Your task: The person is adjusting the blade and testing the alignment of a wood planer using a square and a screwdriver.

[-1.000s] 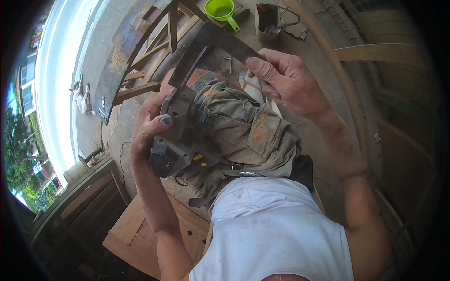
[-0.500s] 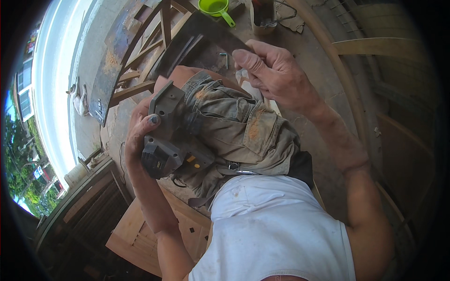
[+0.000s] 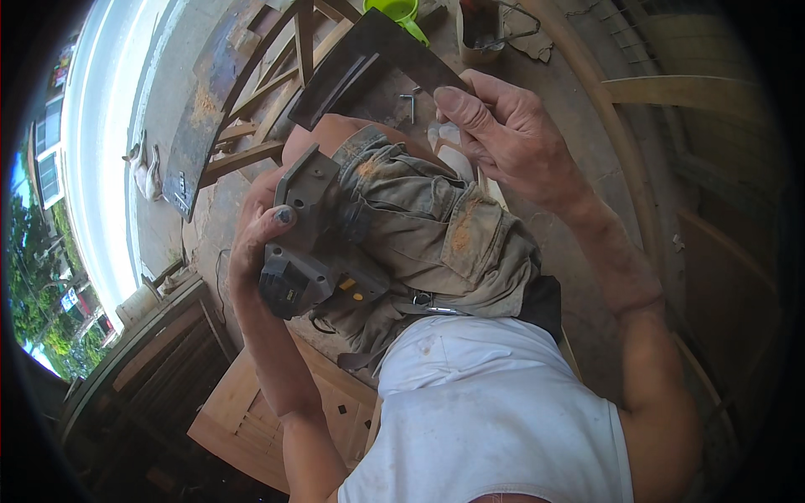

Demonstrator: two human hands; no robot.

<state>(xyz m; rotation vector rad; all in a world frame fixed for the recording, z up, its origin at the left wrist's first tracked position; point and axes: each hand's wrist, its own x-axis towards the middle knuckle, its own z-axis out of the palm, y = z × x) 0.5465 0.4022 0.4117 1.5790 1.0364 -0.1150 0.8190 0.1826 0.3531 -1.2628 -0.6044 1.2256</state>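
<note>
Nearby, green cup (image 3: 401, 12), wooden frames (image 3: 251, 151), left hand (image 3: 256, 243) gripping power tool (image 3: 314, 251).

Power tool (image 3: 314, 251) in the left hand (image 3: 256, 243) was dark grey to black, with small yellow marks near its base. Thumbnail on that hand looked dark, bluish-grey. Shorts (image 3: 436, 243) between the hands were faded olive-khaki, smeared with orange dust. Shirt (image 3: 495, 411) below them was white, faintly stained. Board (image 3: 377, 59) beside the right hand (image 3: 511, 138) was dark brown. Cup (image 3: 401, 10) beyond it was bright green. Timber frame (image 3: 268, 101) past the left hand was reddish-brown.
</note>
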